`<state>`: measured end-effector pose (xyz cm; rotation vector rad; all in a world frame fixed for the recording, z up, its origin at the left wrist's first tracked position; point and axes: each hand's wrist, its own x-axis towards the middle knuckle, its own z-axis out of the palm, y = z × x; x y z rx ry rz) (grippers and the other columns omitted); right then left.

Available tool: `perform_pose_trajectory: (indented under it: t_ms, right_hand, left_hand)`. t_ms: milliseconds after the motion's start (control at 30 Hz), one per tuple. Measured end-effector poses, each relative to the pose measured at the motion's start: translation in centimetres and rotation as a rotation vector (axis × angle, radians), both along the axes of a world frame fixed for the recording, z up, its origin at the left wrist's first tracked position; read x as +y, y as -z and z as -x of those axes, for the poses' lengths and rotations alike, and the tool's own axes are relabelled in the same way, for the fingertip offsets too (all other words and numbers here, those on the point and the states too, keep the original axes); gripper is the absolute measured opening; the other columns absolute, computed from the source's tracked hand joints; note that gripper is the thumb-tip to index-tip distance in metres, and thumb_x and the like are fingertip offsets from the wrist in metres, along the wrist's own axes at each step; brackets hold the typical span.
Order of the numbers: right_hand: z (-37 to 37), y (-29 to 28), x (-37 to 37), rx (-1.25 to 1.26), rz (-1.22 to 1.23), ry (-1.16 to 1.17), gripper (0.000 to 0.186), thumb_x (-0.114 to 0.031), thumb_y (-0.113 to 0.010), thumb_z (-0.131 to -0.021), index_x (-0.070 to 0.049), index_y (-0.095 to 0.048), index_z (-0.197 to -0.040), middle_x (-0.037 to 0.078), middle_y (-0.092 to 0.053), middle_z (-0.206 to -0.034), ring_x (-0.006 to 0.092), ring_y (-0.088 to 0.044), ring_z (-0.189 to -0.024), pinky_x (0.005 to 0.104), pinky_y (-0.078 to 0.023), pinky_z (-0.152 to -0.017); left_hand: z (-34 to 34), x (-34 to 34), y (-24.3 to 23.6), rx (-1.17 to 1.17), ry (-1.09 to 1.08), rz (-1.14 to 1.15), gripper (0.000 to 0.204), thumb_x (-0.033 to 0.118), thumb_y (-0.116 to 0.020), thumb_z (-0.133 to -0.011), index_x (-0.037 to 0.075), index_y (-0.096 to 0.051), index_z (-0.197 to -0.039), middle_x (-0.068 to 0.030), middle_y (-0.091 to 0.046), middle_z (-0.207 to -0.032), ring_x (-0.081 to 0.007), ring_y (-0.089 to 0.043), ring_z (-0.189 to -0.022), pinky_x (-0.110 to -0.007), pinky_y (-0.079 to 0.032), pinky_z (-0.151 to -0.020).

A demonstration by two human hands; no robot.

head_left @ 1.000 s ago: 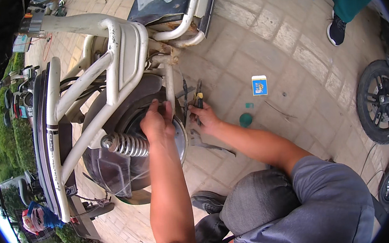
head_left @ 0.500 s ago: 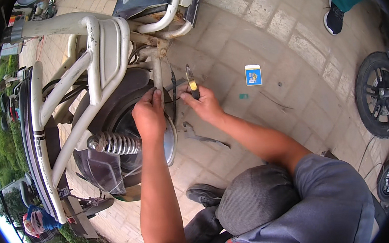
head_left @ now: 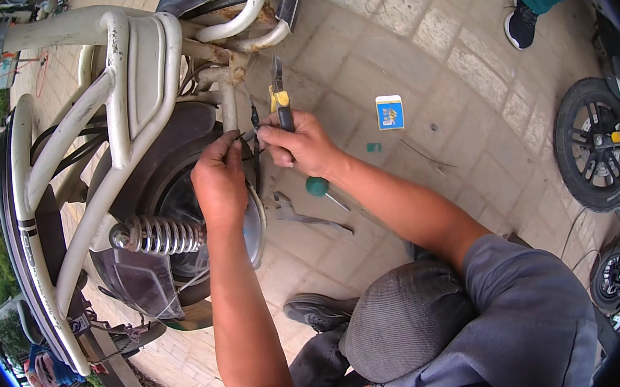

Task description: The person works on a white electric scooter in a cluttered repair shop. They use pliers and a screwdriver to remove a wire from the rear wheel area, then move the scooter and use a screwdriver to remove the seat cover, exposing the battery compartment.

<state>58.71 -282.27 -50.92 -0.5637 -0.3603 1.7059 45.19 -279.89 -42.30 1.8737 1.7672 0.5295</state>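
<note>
My left hand [head_left: 220, 179] is closed, thumb and fingertips pinching a thin dark wire [head_left: 243, 135] beside the scooter's rear wheel. Close by on the right, my right hand [head_left: 302, 146] grips pliers [head_left: 282, 100] with yellow-and-black handles, their jaws pointing away from me. Its thumb and forefinger press together near a black cable [head_left: 254, 120] that hangs from the frame; whether they also pinch the wire I cannot tell. Behind my left hand stands the scooter's pale tubular frame [head_left: 118, 127], with a chrome coil spring [head_left: 167, 234] lower down.
A green-handled screwdriver [head_left: 317, 186] lies on the paving below my right forearm, near a dark bent strip [head_left: 313, 219]. Farther right are a small blue-and-white box [head_left: 390, 113] and a green scrap [head_left: 374, 147]. Another person's shoe [head_left: 520, 25] and a black wheel [head_left: 593, 145] stand at the right.
The view has shifted slightly. My right hand has turned, so the pliers stand more upright and both handles show. The green-handled screwdriver has come into sight below my right forearm.
</note>
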Motion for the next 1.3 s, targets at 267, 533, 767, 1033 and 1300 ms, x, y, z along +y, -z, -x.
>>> perform_pose_trajectory:
  t_ms: [267,533,767,1033,1300]
  right_hand:
    - [-0.3,0.0,0.7,-0.021,0.02,-0.091,0.012,-0.009,-0.062,-0.086,0.001,-0.058,-0.09,0.005,-0.055,-0.072,0.0077,-0.043,-0.048,0.0238,-0.034,-0.043]
    - [-0.1,-0.1,0.8,-0.01,0.049,-0.094,0.012,-0.009,-0.063,-0.085,0.001,-0.058,-0.088,0.004,-0.054,-0.071,0.0073,-0.042,-0.048,0.0234,-0.033,-0.043]
    - [-0.3,-0.8,1.0,-0.113,0.066,-0.148,0.011,-0.009,-0.064,-0.084,0.0,-0.057,-0.086,0.0,-0.048,-0.061,0.0067,-0.041,-0.046,0.0226,-0.03,-0.041]
    - [-0.6,-0.6,1.0,-0.337,0.116,-0.137,0.012,-0.011,-0.064,-0.081,-0.002,-0.06,-0.074,0.001,-0.05,-0.058,0.0069,-0.042,-0.046,0.0251,-0.03,-0.041]
    - [-2.5,-1.6,0.3,-0.775,-0.03,-0.02,0.031,-0.03,-0.071,-0.083,-0.002,-0.06,-0.073,-0.002,-0.05,-0.059,0.0076,-0.044,-0.053,0.0264,-0.037,-0.049]
  left_hand:
    - [-0.6,0.0,-0.5,0.005,0.036,-0.028,0.016,0.006,-0.061,-0.085,0.001,-0.067,-0.099,-0.0193,-0.065,-0.089,-0.0302,-0.064,-0.078,-0.034,-0.049,-0.072]
    - [-0.8,-0.1,-0.6,0.012,0.036,-0.004,0.016,0.004,-0.061,-0.084,0.001,-0.068,-0.098,-0.0176,-0.064,-0.086,-0.0296,-0.064,-0.076,-0.033,-0.049,-0.07]
    - [-0.7,-0.2,-0.6,-0.001,0.143,-0.093,0.017,0.001,-0.061,-0.083,0.0,-0.068,-0.098,-0.0167,-0.065,-0.088,-0.0299,-0.065,-0.079,-0.033,-0.049,-0.071]
    - [-1.2,-0.4,-1.1,-0.052,0.202,-0.052,0.018,0.002,-0.064,-0.081,0.001,-0.068,-0.099,-0.0144,-0.065,-0.087,-0.0247,-0.064,-0.079,-0.03,-0.048,-0.073]
    - [-1.5,-0.7,-1.0,0.13,0.297,-0.121,0.016,0.006,-0.068,-0.08,0.003,-0.068,-0.096,-0.012,-0.062,-0.082,-0.0294,-0.06,-0.073,-0.033,-0.047,-0.069]
